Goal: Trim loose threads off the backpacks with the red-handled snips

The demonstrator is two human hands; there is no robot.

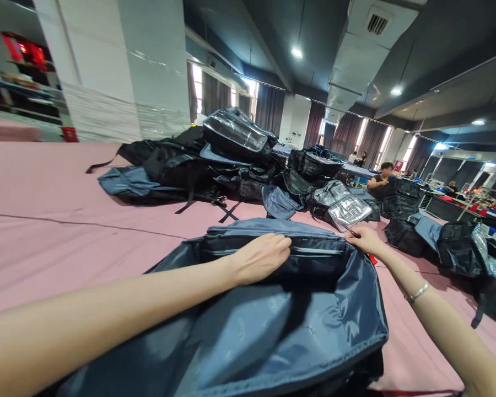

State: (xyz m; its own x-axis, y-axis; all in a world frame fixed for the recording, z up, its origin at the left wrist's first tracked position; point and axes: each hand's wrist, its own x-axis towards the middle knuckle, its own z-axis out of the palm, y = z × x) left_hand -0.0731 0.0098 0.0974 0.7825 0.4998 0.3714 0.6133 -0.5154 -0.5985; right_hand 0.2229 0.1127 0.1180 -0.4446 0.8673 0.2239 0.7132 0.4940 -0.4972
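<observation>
An open black backpack (273, 331) with blue-grey lining lies in front of me, its mouth facing up. My left hand (264, 256) reaches across it, fingers curled closed on the edge of the inner pocket at the far wall. At the far right corner, my right hand (364, 241) is closed around a thin dark pointed tool (352, 232), which looks like thread snips. Its fingers are also close against the bag's rim. A pale zip or trim strip (318, 252) runs along the pocket between my hands.
Heaped black backpacks (169, 165) lie beyond on the pink-covered table (45, 237), some with clear plastic panels (240, 129). More open bags (458, 242) line the right side. A person (382, 179) stands behind another bag farther back. A wrapped pillar (119, 71) rises at the left.
</observation>
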